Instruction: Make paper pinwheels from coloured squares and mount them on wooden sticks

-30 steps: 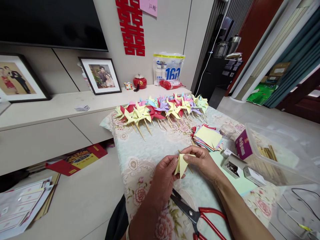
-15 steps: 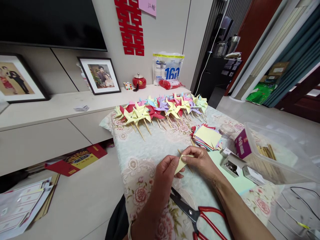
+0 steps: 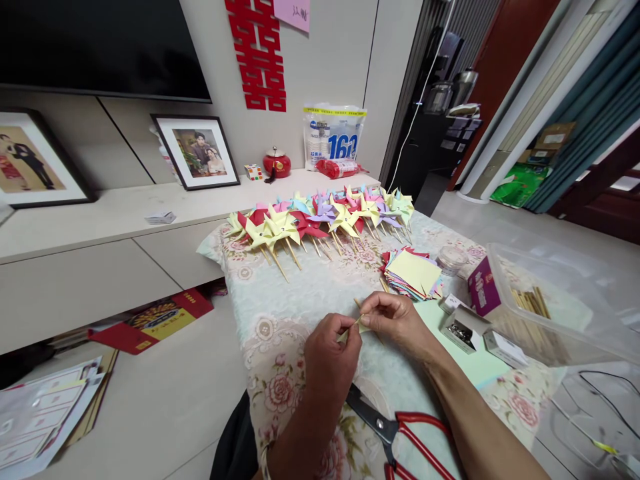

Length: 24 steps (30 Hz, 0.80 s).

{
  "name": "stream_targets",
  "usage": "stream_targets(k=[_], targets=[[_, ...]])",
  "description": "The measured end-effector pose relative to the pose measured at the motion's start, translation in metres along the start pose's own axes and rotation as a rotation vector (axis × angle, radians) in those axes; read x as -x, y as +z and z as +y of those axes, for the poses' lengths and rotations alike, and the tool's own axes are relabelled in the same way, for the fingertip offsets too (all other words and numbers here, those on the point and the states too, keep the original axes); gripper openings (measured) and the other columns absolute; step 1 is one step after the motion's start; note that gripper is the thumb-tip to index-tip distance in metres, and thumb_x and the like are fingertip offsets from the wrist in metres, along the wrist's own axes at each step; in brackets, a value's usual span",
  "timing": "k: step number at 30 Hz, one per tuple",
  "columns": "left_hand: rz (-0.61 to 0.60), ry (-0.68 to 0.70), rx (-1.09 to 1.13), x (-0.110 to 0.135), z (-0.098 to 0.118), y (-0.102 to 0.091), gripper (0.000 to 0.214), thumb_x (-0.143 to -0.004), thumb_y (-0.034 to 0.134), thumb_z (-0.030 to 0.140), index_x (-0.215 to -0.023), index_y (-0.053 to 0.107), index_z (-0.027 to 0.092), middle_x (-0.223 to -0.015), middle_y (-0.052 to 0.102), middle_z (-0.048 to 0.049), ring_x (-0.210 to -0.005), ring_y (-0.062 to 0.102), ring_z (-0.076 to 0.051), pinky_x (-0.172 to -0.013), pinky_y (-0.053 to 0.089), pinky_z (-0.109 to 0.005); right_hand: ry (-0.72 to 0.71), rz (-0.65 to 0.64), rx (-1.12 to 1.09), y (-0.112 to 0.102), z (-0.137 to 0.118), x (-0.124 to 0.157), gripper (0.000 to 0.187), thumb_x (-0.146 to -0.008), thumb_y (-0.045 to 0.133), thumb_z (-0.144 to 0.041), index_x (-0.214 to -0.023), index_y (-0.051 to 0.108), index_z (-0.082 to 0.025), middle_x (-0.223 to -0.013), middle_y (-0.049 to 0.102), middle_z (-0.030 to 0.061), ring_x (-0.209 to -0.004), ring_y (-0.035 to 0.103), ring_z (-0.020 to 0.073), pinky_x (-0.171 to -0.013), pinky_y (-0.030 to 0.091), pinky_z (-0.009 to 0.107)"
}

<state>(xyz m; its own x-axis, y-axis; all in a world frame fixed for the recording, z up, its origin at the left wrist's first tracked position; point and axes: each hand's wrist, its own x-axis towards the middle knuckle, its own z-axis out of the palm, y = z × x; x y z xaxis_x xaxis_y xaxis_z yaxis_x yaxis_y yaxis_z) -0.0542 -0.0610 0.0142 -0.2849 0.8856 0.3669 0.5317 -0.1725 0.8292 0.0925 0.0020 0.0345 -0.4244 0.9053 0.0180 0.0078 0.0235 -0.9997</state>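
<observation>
Between my fingertips is a piece of pale yellow paper (image 3: 367,326), mostly hidden now and seen nearly edge-on. My left hand (image 3: 331,350) pinches it from the left, back of the hand upward. My right hand (image 3: 393,321) pinches it from the right, thumb and forefinger close to the left fingertips. A thin wooden stick (image 3: 357,303) shows just behind the hands. Below them lie red-handled scissors (image 3: 383,427), blades partly apart, pointing toward my left wrist. Beyond my right hand sits a stack of coloured paper squares (image 3: 414,272), a yellow one on top.
Several finished paper pinwheels (image 3: 320,217) on sticks lie along the table's far edge. To the right are a small box of metal fasteners (image 3: 461,333), a pale green sheet (image 3: 480,363), a round clear container (image 3: 453,259) and a clear plastic bin (image 3: 540,333) with sticks.
My left hand has rolled over, so its back faces up and its fingers cover more of the paper. The yellow paper shows less than before. The right hand stays nearly in place.
</observation>
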Motion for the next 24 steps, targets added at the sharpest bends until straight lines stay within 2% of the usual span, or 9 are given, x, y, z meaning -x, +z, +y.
stream_targets(k=[7,13,19,21,24], targets=[[0.024,0.06,-0.086,0.001,0.001,0.001,0.01,-0.079,0.059,0.015,-0.072,0.064,0.02,-0.068,0.07,0.0004,-0.066,0.066,-0.015,-0.061,0.045,-0.023,-0.031,-0.024,0.027,0.001,-0.004,0.001,0.016,-0.076,0.076,-0.028,-0.071,0.065,-0.018,-0.062,0.052,-0.005,-0.056,0.04,0.0096,-0.055,0.031,0.024],[0.024,0.051,-0.076,0.001,0.0,0.001,0.011,-0.079,0.058,0.014,-0.072,0.063,0.02,-0.067,0.069,0.0004,-0.065,0.065,-0.015,-0.063,0.046,-0.024,-0.059,-0.029,0.055,0.002,-0.005,0.0,0.017,-0.077,0.075,-0.03,-0.072,0.064,-0.017,-0.066,0.055,-0.0033,-0.064,0.045,0.012,-0.062,0.034,0.026],[-0.004,0.015,-0.074,0.001,0.001,0.001,0.011,-0.079,0.058,0.015,-0.071,0.063,0.02,-0.068,0.069,0.0005,-0.067,0.065,-0.015,-0.064,0.045,-0.024,-0.047,-0.03,0.039,0.004,-0.005,0.0,0.024,-0.079,0.074,-0.035,-0.068,0.061,-0.017,-0.064,0.051,-0.0047,-0.06,0.042,0.0107,-0.06,0.032,0.026],[-0.018,-0.031,-0.04,0.002,0.0,0.001,0.011,-0.079,0.058,0.017,-0.071,0.064,0.021,-0.069,0.07,0.0006,-0.067,0.066,-0.015,-0.064,0.045,-0.025,-0.023,-0.042,0.007,0.003,-0.001,0.0,0.024,-0.078,0.075,-0.037,-0.073,0.063,-0.017,-0.066,0.053,-0.0042,-0.061,0.044,0.0108,-0.06,0.033,0.025],[-0.062,-0.126,0.057,0.001,-0.005,0.0,0.01,-0.082,0.058,0.021,-0.074,0.065,0.021,-0.069,0.071,0.0014,-0.066,0.066,-0.015,-0.064,0.046,-0.025,0.019,-0.053,-0.012,0.002,0.004,0.0,0.029,-0.076,0.077,-0.039,-0.092,0.067,-0.017,-0.073,0.059,-0.0024,-0.064,0.051,0.0123,-0.062,0.038,0.026]])
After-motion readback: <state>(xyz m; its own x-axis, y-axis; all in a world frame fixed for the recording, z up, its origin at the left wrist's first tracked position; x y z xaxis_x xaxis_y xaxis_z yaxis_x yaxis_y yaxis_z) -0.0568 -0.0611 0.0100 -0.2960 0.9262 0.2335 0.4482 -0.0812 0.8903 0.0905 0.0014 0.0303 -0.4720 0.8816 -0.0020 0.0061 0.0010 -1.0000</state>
